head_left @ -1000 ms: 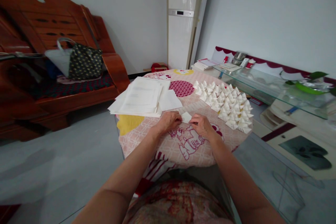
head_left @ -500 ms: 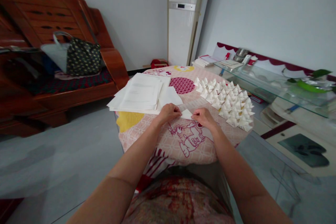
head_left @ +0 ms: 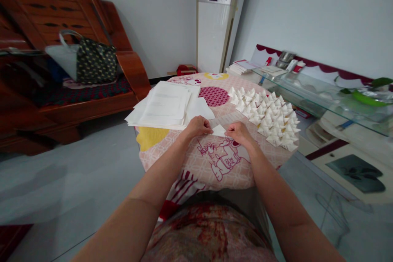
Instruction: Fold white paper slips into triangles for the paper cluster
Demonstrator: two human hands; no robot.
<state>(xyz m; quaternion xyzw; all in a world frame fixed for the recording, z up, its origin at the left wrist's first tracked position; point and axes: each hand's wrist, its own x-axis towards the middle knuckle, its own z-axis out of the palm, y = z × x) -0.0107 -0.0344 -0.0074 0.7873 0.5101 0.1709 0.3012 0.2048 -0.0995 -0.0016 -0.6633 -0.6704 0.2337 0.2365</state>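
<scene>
Head camera view: white paper (head_left: pixel 219 130) spans the gap between two hands on a patterned table (head_left: pixel 227 172), its left edge pinched by the left hand's (head_left: pixel 198 127) fingers, its right by the right hand's (head_left: pixel 239 133).

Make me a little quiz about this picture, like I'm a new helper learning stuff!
1. What are the left hand and right hand both holding?
A) a bag
B) a small white paper
C) a green bowl

2. True or false: on the table, the flat sheets lie to the left of the pointy paper shapes.

3. Fill in the blank: the dark patterned bag rests on the wooden ____.

Key: 1. B; 2. true; 3. seat
</scene>
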